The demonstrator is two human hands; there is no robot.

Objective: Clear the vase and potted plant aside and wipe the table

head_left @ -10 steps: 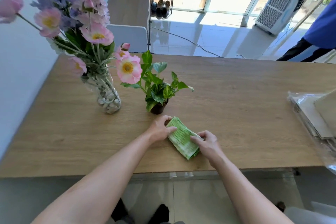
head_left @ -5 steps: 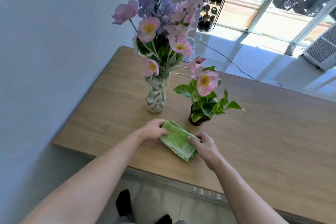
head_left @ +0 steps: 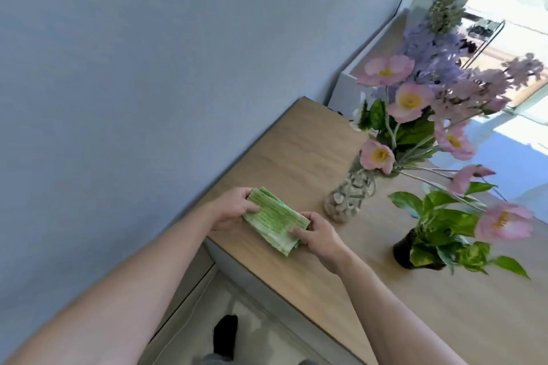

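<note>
head view, tilted hard, and nearest to me are my two bare forearms reaching up out of the bottom of the frame over a pale tiled floor (head_left: 261, 332), with a dark sock (head_left: 225, 335) showing between them. both hands meet on a folded green cloth (head_left: 274, 218) that lies flat on the wooden table (head_left: 296, 145), close to its near corner and edge. my left hand (head_left: 232, 212) grips the cloth's left end, thumb on top and the fingers curled round the outer edge. my right hand (head_left: 318, 235) pinches the right end, thumb pressed on the upper face and the fingers tucked at the far side. so each hand is closed on the cloth, one at either end, and the cloth sits between them with its striped weave facing up.

just beyond my right hand, a little to its right, stands the glass vase (head_left: 350, 197), upright, pebbles in its base, apart from the cloth and not touched by either hand. pink and purple flowers (head_left: 410, 101) spread high above it. further right of the grip, beside the vase, is the potted plant (head_left: 439, 234) in a small dark pot, green leaves spilling outward, one pink bloom drooping over it. neither is in hand.

left of and behind the grip a plain blue-grey wall (head_left: 148, 68) fills most of the frame. at the far right, bright sunlit floor shows past the flowers, too washed out for me to read.
</note>
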